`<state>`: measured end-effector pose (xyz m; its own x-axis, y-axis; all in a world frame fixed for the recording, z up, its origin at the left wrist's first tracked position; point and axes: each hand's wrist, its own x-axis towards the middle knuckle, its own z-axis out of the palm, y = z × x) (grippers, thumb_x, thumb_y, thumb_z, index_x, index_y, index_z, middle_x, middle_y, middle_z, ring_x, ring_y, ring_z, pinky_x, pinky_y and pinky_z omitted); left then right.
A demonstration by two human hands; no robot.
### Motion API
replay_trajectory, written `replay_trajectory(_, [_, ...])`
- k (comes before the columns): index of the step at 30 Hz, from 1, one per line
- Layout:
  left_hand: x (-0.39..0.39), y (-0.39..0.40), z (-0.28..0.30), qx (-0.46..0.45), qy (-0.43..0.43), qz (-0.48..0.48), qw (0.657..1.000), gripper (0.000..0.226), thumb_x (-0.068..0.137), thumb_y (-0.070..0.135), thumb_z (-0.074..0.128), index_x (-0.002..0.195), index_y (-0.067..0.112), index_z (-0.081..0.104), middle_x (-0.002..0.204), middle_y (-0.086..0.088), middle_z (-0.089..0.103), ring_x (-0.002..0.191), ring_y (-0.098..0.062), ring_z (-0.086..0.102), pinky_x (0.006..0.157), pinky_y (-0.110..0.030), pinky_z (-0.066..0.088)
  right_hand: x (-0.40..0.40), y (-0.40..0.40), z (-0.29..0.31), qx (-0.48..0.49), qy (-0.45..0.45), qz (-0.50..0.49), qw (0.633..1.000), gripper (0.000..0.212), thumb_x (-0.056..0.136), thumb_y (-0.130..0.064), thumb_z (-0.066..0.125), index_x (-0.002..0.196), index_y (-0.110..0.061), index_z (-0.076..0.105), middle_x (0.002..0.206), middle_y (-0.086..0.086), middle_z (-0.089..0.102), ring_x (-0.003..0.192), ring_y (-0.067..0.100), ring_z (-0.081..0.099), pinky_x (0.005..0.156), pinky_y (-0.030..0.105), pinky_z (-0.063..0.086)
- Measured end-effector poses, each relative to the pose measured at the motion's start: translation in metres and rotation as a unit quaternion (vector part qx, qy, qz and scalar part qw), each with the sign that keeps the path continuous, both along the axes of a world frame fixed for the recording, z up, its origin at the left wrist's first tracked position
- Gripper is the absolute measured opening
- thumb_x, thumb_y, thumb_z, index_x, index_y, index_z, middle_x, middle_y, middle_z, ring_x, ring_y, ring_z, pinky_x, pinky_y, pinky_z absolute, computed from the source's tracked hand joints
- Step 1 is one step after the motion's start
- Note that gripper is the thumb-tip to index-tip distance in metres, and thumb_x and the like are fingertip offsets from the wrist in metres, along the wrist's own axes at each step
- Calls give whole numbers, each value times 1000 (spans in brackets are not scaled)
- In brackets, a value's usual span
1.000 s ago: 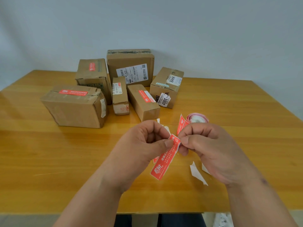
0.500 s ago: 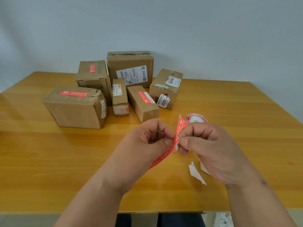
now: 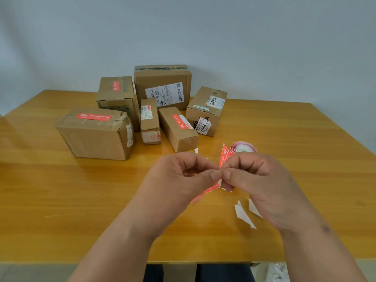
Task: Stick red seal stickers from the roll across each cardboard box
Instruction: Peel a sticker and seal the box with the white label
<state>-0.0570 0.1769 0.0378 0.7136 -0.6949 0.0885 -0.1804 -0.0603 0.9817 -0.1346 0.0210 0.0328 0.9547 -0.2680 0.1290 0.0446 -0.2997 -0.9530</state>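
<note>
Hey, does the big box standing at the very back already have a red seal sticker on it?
No. The big box at the back shows only a white shipping label on its front and dark tape along its top edge; no red sticker is visible on it.

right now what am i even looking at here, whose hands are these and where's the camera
There is no machine here. The camera sits on a person's head and looks forward and down, so the two arms coming in from the bottom are that person's own.

The left hand and the right hand meet in the middle, and their fingers pinch a red seal sticker between them, most likely peeling it from its backing.

On the wooden table stand six cardboard boxes in a cluster. At least three already carry a red sticker. Just behind the hands lies the sticker roll, and white paper scraps lie near the right hand.
</note>
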Motion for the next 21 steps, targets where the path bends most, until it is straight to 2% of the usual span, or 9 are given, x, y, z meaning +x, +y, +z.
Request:
replay_trajectory(2, [-1, -1, 2, 12, -16, 17, 1000, 24, 69, 45, 71, 82, 25, 77, 89, 11, 74, 92, -10, 67, 93, -45, 51, 0, 1, 0, -43, 14, -15, 999, 14, 80, -24, 70, 68, -19, 70, 62, 3, 62, 64, 12, 55, 64, 32, 44])
replay_trajectory(4, [-1, -2, 0, 19, -31, 40, 999, 17, 73, 40, 73, 80, 25, 77, 89, 13, 74, 92, -7, 67, 92, -42, 51, 0, 4, 1, -58, 21, -24, 998, 14, 79, -30, 68, 69, -20, 70, 65, 8, 62, 63, 15, 53, 62, 33, 43])
replay_trajectory(7, [-1, -3, -5, 26, -43, 67, 996, 10, 84, 27, 68, 79, 23, 75, 84, 10, 73, 82, -10, 66, 77, -31, 55, 0, 6, 1, -57, 34, -30, 997, 15, 72, -32, 63, 69, -18, 69, 66, 14, 58, 61, 18, 47, 59, 34, 39])
replay_trajectory(11, [4, -1, -12, 24, -13, 105, 994, 14, 89, 25, 63, 78, 23, 72, 76, 12, 68, 72, -5, 59, 63, -13, 48, 1, 3, -3, -82, 75, -66, 992, 12, 79, -15, 63, 67, -14, 64, 63, 13, 53, 59, 15, 42, 57, 32, 35])
replay_trajectory(14, [11, 3, -17, -19, 54, 136, 989, 17, 91, 22, 60, 76, 22, 69, 66, 9, 59, 69, -9, 52, 70, -26, 48, 1, -5, -9, -112, 120, -107, 981, 14, 80, -13, 60, 67, -9, 61, 63, 14, 52, 54, 10, 39, 50, 20, 31])
replay_trajectory(16, [15, 5, -17, -50, 92, 152, 983, 23, 93, 18, 57, 73, 23, 67, 59, 6, 50, 63, -14, 45, 68, -31, 44, 1, -11, -14, -136, 150, -134, 970, 16, 81, -14, 59, 67, -6, 57, 54, 0, 44, 46, 6, 33, 43, 17, 26])
replay_trajectory(18, [18, 6, -16, -85, 127, 154, 976, 28, 95, 15, 54, 70, 23, 66, 55, 0, 46, 58, -17, 41, 67, -34, 41, 2, -16, -20, -151, 178, -162, 959, 17, 81, -16, 59, 67, -7, 55, 52, -5, 42, 44, 7, 32, 45, 23, 27])
replay_trajectory(21, [19, 6, -16, -135, 151, 137, 970, 27, 96, 13, 50, 74, 19, 64, 58, -5, 58, 57, -15, 52, 68, -32, 44, 4, -19, -27, -217, 222, -196, 930, 18, 81, -22, 57, 66, -14, 53, 57, -2, 51, 51, 15, 43, 50, 31, 32])
